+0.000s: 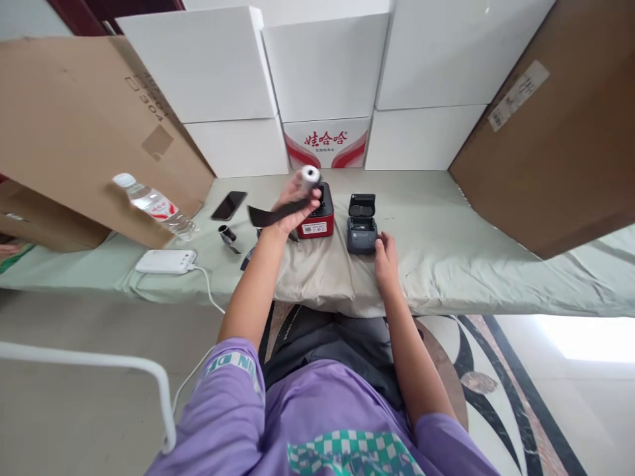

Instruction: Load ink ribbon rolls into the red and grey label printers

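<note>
My left hand (292,198) is closed around a small paper roll (310,174), its white end with a dark core hole facing up. From the roll a loose black strip (272,215) trails to the left across my wrist. Just behind that hand stands a red and black box-shaped device (317,227) with a white label, partly hidden. To its right sits a small dark portable printer (362,239) with its lid (362,205) raised. My right hand (387,259) grips the printer's lower right corner, thumb at the front; its other fingers are partly hidden.
Left on the cloth-covered table (421,205) lie another small dark roll (227,233), a phone (229,205), a white power bank (166,261) with a cable, and a tilted water bottle (156,203). White boxes (327,69) line the back; cardboard (550,132) flanks both sides.
</note>
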### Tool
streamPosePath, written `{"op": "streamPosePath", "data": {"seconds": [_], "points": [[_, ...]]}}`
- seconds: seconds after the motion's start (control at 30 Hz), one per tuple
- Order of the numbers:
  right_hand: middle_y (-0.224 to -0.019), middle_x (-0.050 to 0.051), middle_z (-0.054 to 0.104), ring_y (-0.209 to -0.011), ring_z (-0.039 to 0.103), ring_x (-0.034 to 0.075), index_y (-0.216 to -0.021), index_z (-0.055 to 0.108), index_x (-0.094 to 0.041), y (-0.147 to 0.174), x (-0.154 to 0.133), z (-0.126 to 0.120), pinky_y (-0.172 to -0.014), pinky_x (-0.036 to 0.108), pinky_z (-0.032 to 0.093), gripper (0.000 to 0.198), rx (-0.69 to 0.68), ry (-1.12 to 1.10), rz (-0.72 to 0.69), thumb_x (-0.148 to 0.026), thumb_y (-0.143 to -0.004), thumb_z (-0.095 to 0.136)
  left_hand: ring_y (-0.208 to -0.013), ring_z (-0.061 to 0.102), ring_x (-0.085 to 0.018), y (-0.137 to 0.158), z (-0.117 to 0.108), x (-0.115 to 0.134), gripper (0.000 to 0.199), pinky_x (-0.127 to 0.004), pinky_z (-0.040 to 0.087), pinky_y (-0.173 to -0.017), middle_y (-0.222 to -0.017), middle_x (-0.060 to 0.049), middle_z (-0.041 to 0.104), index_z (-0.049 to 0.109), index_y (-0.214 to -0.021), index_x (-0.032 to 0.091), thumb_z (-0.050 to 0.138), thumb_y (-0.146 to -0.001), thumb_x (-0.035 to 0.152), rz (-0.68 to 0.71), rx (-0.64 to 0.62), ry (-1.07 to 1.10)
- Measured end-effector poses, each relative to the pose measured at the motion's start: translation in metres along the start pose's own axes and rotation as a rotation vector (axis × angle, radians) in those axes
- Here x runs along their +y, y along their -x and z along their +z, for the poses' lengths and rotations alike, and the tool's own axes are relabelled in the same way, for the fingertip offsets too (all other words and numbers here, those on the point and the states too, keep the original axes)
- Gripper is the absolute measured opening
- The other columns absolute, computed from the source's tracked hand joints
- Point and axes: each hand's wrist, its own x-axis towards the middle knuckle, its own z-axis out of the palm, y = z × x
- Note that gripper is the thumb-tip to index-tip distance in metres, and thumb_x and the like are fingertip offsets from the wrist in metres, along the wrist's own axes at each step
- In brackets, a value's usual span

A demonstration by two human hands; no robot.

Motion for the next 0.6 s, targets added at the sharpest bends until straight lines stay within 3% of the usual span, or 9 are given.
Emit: {"op": "streamPosePath", "data": {"seconds": [0.1,0.23,0.4,0.6], "points": [[-0.142,0.022,0.061,-0.132,0.058,0.031,-0.137,0.055,-0.014,0.001,0.001,0.001,-0.119,0.053,0.041,0.070,0.000,-0.016,-0.005,-0.068,-0.092,0.049,-0.108,0.071,-0.025,-0.004,0.056,-0.018,0.041,-0.040,0.057,-0.091,-0.123,-0.009,0.073,0.060,-0.118,0.023,0.074,-0.085,0.044,0.012,-0.204,-0.021],[-0.141,0.019,0.062,-0.129,0.059,0.031,-0.139,0.054,-0.017,0.001,0.005,0.001,-0.117,0.053,0.043,0.065,-0.006,-0.045,0.001,-0.062,-0.092,0.052,-0.114,0.069,-0.027,0.000,0.108,-0.036,0.023,-0.041,0.053,-0.100,-0.121,-0.008,0.075,0.067,-0.109,0.024,0.072,-0.087,0.028,0.105,-0.201,-0.422],[-0.139,0.017,0.063,-0.131,0.058,0.031,-0.136,0.057,-0.020,0.000,0.009,0.002,-0.119,0.053,0.041,0.058,-0.005,-0.035,-0.016,-0.061,-0.094,0.051,-0.117,0.067,-0.034,-0.002,0.128,-0.044,0.025,-0.049,0.048,-0.103,-0.119,-0.012,0.076,0.068,-0.117,0.025,0.060,-0.094,0.023,0.114,-0.221,-0.910],[-0.142,0.017,0.062,-0.133,0.057,0.030,-0.138,0.056,-0.020,0.001,0.008,0.002,-0.120,0.051,0.041,0.061,-0.006,-0.018,-0.006,-0.064,-0.097,0.048,-0.130,0.055,-0.036,-0.008,0.137,-0.041,0.033,-0.050,0.044,-0.105,-0.136,-0.016,0.067,0.074,-0.123,0.023,0.056,-0.095,0.022,0.100,-0.201,-1.069]]}}
